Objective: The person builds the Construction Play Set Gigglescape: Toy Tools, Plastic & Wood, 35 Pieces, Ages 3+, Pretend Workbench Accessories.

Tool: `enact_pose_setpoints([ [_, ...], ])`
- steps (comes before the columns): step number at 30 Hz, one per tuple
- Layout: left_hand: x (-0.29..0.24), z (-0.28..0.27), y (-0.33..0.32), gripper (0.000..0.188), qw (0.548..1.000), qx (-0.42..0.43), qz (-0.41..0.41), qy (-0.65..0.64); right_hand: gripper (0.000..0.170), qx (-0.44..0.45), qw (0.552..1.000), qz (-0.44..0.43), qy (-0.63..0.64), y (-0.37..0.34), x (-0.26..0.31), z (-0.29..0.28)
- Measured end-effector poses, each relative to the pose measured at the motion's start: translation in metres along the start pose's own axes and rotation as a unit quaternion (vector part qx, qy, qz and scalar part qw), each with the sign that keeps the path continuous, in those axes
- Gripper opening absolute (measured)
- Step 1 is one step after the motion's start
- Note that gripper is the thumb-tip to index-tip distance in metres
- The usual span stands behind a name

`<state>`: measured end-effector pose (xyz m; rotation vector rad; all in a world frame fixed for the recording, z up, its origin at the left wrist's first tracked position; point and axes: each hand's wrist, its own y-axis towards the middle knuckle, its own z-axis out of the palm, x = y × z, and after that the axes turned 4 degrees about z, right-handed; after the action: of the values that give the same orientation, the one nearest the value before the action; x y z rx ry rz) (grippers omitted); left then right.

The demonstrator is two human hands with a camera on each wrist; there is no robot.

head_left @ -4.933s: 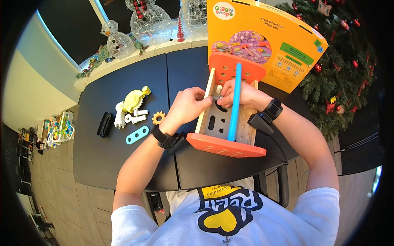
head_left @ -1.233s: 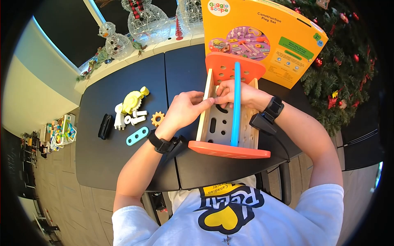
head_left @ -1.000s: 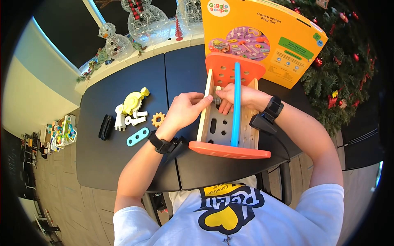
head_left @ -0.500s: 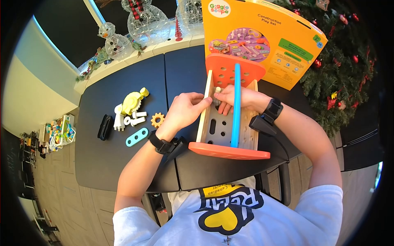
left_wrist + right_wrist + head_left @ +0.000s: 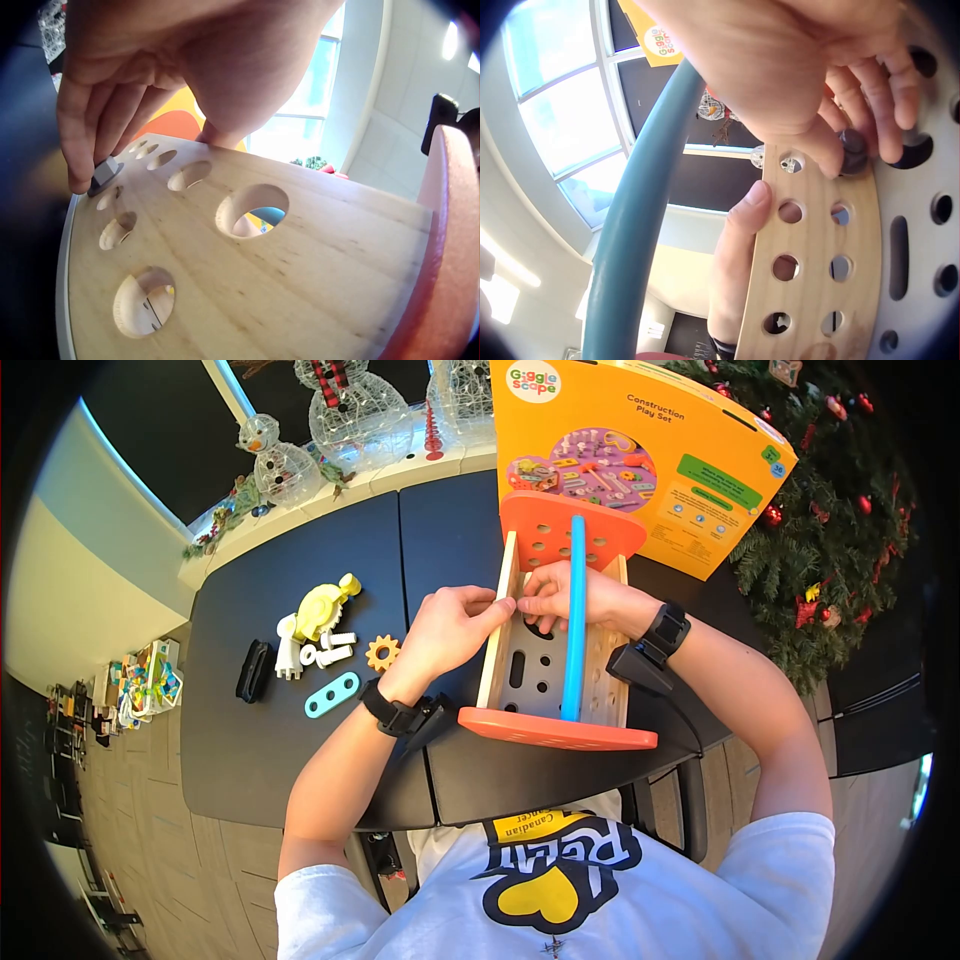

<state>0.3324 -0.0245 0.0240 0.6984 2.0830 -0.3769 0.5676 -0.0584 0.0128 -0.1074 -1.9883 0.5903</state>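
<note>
A toy toolbox with orange end panels (image 5: pixel 560 730), wooden sides and a blue handle (image 5: pixel 577 680) stands on the black table. My left hand (image 5: pixel 455 628) is outside its left wooden side panel (image 5: pixel 262 292). The left fingertips hold a grey bolt head (image 5: pixel 106 174) low on that panel, while the thumb lies over the top edge. Reaching under the handle, my right hand (image 5: pixel 590 598) is inside the toolbox. Its thumb and fingers pinch a dark grey round nut (image 5: pixel 853 154) against the panel's inner face. The bolt's shaft is hidden.
Left of the toolbox lie an orange gear (image 5: pixel 382 652), a teal three-hole strip (image 5: pixel 332 695), white bolts (image 5: pixel 336 655), a pale yellow toy saw (image 5: pixel 320 610) and a black case (image 5: pixel 255 670). A yellow box (image 5: pixel 690 450) stands behind, beside a decorated tree (image 5: pixel 840 530).
My right fingers, extended downward half a second ago, are drawn back up around the nut. The pale bolt end seen above them then is now covered. My left hand stays in place.
</note>
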Motion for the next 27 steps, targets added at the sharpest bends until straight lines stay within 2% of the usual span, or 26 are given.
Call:
enact_pose_setpoints([
  [5,-0.002,0.0,-0.001,0.061,1.0,0.001,-0.003,-0.006,0.057,0.015,0.997,0.076,-0.021,0.005,0.006,0.002],
  [8,-0.002,0.0,-0.001,0.061,1.0,-0.001,0.001,-0.007,0.062,-0.015,0.996,0.083,0.009,0.01,0.001,0.001],
  [11,-0.002,-0.001,-0.001,0.06,1.0,0.001,0.006,-0.004,0.059,-0.067,0.994,0.065,0.051,0.0,0.01,0.007],
  [14,-0.002,-0.001,-0.001,0.058,1.0,0.0,0.009,-0.001,0.053,-0.04,0.999,0.018,-0.017,-0.006,0.011,0.007],
  [17,0.0,0.0,0.0,0.056,1.0,-0.008,0.011,0.003,0.045,-0.02,1.0,-0.007,-0.013,-0.002,0.002,0.005],
  [23,-0.004,-0.001,-0.001,0.053,1.0,0.003,-0.007,0.01,0.051,0.019,0.998,0.066,-0.01,0.002,0.007,0.002],
  [27,-0.004,-0.001,-0.002,0.052,1.0,0.0,-0.006,0.008,0.055,-0.016,0.997,0.081,-0.003,0.001,0.012,0.004],
])
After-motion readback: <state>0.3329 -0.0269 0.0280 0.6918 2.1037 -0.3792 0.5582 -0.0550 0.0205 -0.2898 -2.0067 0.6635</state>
